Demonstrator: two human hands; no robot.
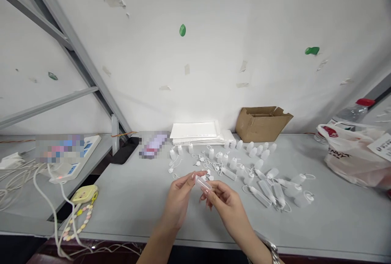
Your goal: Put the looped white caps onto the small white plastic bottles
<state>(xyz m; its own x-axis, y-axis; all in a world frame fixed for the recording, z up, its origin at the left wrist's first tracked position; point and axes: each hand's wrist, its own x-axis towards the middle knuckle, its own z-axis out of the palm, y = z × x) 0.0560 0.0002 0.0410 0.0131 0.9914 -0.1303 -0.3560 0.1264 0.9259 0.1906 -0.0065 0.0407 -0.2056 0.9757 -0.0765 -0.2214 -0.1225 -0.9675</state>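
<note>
A small translucent bottle (203, 183) is held between both hands over the grey table. The fingers of my left hand (181, 197) pinch its upper left end. At its lower right end, my right hand (224, 201) grips the body with thumb and fingers. Just behind the hands lie loose white caps with loops (200, 160). To the right, several capped bottles (261, 195) lie on their sides, and several uncapped bottles (265, 154) stand upright near the box.
Behind the bottles are a stack of white sheets (195, 132) and an open cardboard box (261, 125). A plastic bag (351, 158) sits at the right. On the left are a power strip (81, 160), white cables and a yellow case (84, 194) with a beaded strap.
</note>
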